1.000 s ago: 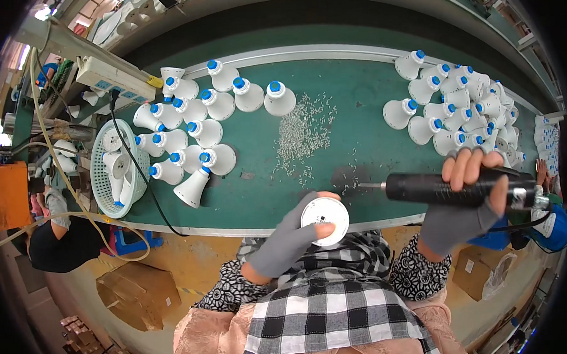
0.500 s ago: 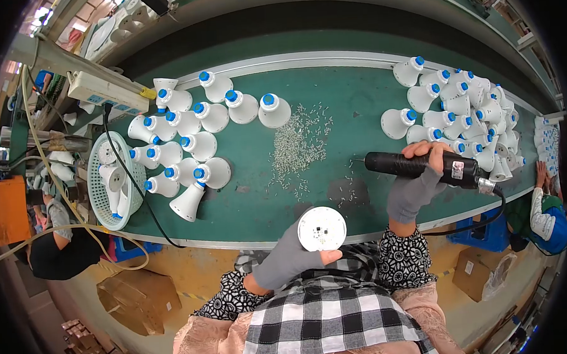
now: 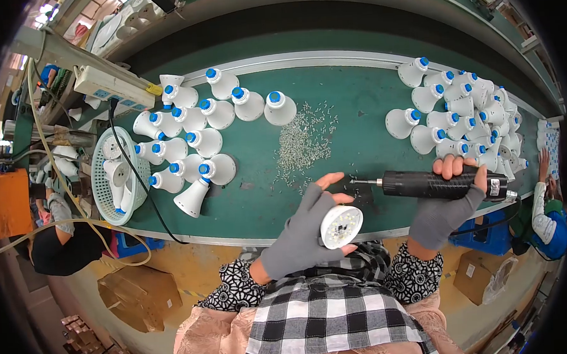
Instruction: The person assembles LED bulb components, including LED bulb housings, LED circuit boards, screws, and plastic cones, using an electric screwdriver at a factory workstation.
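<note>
My left hand [image 3: 303, 234], in a grey fingerless glove, holds a white round lamp part [image 3: 341, 227] with its round face tilted up. Its forefinger reaches out near the tip of the black electric screwdriver [image 3: 416, 184]. My right hand [image 3: 446, 211], gloved the same way, is wrapped round the screwdriver body, whose bit points left. Beyond my left hand a pile of small screws [image 3: 301, 141] lies on the green table [image 3: 362, 85]. Whether a screw sits on the bit is too small to tell.
White lamp housings with blue caps stand at left [image 3: 217, 113] and in a dense group at right [image 3: 461, 109]. A pale green basket [image 3: 139, 199] holds more parts. Cables hang by a power strip [image 3: 112, 89]. Other people sit at far left [image 3: 65, 250] and far right [image 3: 551, 225].
My left hand has moved right and up, spreading its fingers towards the bit and tilting the lamp part. The screwdriver and my right hand have shifted right and down.
</note>
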